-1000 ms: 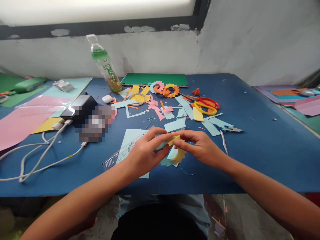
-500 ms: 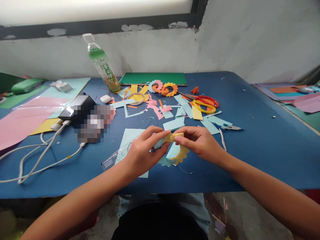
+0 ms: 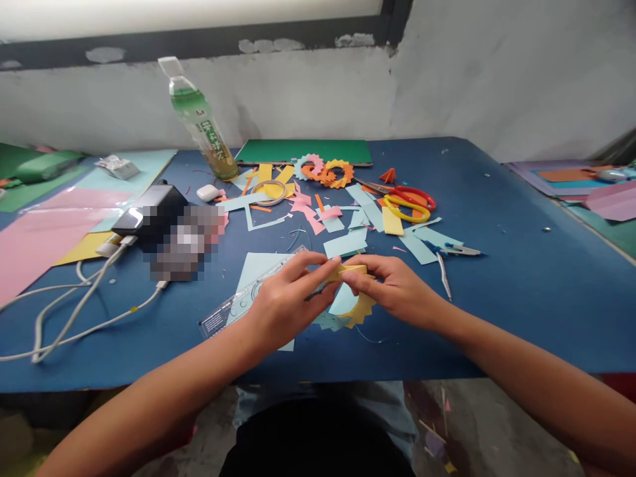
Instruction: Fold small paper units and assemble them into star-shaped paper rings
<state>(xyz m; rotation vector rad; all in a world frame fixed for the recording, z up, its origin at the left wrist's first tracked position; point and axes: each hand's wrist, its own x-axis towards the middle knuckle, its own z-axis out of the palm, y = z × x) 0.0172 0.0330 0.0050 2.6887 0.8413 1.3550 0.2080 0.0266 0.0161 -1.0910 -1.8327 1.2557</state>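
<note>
Between both hands is a small folded yellow paper strip (image 3: 354,269), held above the table near its front. My left hand (image 3: 293,291) pinches its left end with thumb and forefinger. On the other end, the thumb and fingers of my right hand (image 3: 392,285) are closed. Just below them lies a jagged-edged paper ring, part yellow (image 3: 362,311) and part light blue (image 3: 330,321), partly covered by my fingers. A clear plastic ruler (image 3: 228,317) rests on a light blue sheet (image 3: 256,268), partly under my left hand.
Scissors (image 3: 410,202), a compass (image 3: 460,250), a tape roll (image 3: 271,192) and paper scraps (image 3: 345,244) spread beyond my hands. Several finished paper rings (image 3: 340,173) lie near a green board (image 3: 303,151). A bottle (image 3: 203,126), a black box (image 3: 152,209) and white cables (image 3: 84,305) stand leftward.
The yellow strip looks folded flatter between my fingers, and my right thumb has shifted slightly left along it. The view has moved a little; the table items stay in place.
</note>
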